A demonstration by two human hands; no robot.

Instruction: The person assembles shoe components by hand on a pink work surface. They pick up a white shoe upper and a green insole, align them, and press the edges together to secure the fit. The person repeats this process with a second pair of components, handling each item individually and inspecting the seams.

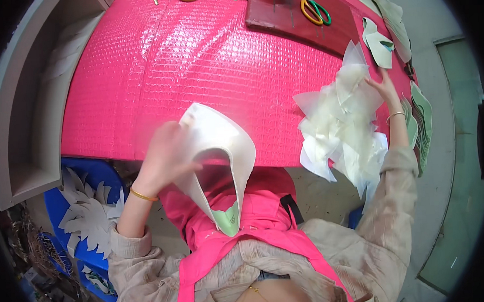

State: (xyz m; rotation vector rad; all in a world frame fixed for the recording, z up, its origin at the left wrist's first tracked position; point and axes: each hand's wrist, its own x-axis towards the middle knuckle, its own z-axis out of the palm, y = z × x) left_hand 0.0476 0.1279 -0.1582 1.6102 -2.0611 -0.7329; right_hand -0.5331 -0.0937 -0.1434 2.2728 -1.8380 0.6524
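A white shoe upper (238,137), curved like a horseshoe with a green lining patch at its joined end, lies over the near table edge and hangs toward my lap. My left hand (169,154) is at its left side, smeared by motion; whether its fingers grip the upper cannot be made out. My right hand (384,88) reaches out at the right, thumb and fingers apart. It is beside a heap of thin, translucent white pieces (340,114), with its fingertips just below a white and green cut piece (378,45).
A pink quilted cover (195,61) lies on the table. Scissors with orange and green handles (316,12) rest on a dark red board (279,14). Stacked green pieces (423,124) hang at the right edge. At left are a grey shelf (18,107) and a blue bin (55,202) with white pieces (91,217).
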